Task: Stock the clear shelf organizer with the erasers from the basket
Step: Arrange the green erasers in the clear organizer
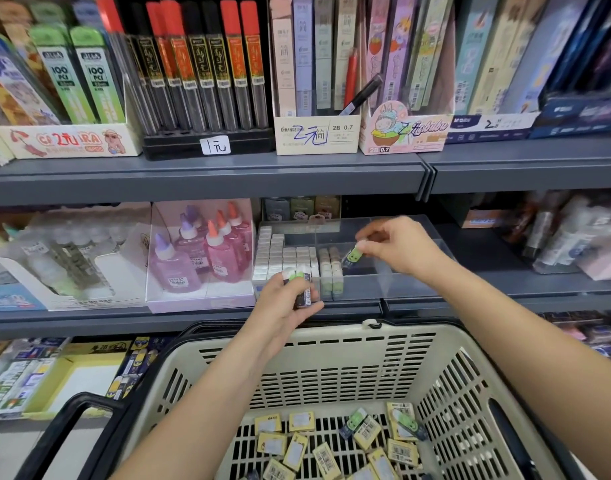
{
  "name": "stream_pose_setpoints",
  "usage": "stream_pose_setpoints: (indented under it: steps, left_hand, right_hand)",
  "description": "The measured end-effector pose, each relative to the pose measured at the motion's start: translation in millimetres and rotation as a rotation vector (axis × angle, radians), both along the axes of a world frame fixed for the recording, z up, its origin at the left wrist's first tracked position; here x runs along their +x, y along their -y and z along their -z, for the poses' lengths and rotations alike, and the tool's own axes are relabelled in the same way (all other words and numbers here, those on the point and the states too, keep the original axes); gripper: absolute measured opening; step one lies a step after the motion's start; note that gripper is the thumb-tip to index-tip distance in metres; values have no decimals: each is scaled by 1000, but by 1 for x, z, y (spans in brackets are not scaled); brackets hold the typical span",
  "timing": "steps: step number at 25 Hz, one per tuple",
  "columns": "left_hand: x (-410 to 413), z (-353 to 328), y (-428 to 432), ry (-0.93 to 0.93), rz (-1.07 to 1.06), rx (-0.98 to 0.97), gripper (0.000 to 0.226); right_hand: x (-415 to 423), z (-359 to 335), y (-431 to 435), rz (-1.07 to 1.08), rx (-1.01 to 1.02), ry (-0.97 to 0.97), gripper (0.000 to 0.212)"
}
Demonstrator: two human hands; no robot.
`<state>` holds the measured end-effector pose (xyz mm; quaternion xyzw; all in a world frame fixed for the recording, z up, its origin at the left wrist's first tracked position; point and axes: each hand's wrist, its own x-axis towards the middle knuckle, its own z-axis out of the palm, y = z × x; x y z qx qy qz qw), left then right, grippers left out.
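**Desk:** What is in the frame?

**Photographer:** A person restocks a stationery aisle. The right hand (397, 247), at about one o'clock from the middle of the picture, pinches a green eraser (353, 257) between thumb and fingertips. It holds it tilted over the clear shelf organizer (383, 284), above the open compartment.

**Desk:** And the other hand?

**Photographer:** The left hand (280, 308) sits dead centre, just in front of the organizer's front wall. Its fingers curl round a dark-sleeved eraser (303, 289) with the barcode facing out. It may be holding more than one there, but the blur makes that hard to tell. I read it as the reserve, kept close so the right hand can take and place without going back down.

**Desk:** Where is the stock?

**Photographer:** At six o'clock. The basket (331, 344) hangs below the shelf, directly under the organizer, with the loose erasers (331, 445) scattered on its floor, mostly yellow-wrapped with a few green ones.

**Desk:** How full is the organizer?

**Photographer:** The compartment at its nine o'clock side is packed with white erasers (283, 258) stood on end in tight rows. A short row of green ones (331, 271) stands in the middle, and the three o'clock side is bare. Standing them on end saves room, so the tilted one likely needs righting before it joins the row.

**Desk:** Neighbours?

**Photographer:** Pink glue bottles (207, 252) at nine o'clock from the organizer.
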<state>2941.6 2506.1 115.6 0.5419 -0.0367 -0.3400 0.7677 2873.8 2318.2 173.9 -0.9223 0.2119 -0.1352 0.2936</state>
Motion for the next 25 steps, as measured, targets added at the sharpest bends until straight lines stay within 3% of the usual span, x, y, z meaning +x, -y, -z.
stream_pose_setpoints:
  steps: [3, 8, 14, 17, 19, 22, 25]
  left_hand:
    - [1, -1, -3, -33, 8, 14, 15]
    - [4, 2, -8, -2, 2, 15, 15]
    - [1, 3, -4, 95, 57, 44, 20]
    - [-4, 3, -1, 143, 96, 40, 23]
    - [-5, 2, 2, 159, 126, 37, 25]
    - [-11, 1, 10, 182, 168, 31, 22]
    - [-13, 0, 15, 169, 64, 66, 7]
  right_hand:
    - [8, 11, -1, -80, -208, -141, 18]
    - [19, 25, -1, -211, -75, -358, 17]
    - [19, 24, -2, -239, -87, -380, 29]
    - [12, 21, -7, -143, -208, -205, 27]
    - [5, 16, -19, -137, -126, -48, 26]
    - [-4, 10, -33, -260, 58, -36, 13]
    - [-6, -2, -20, -221, 326, 14, 4]
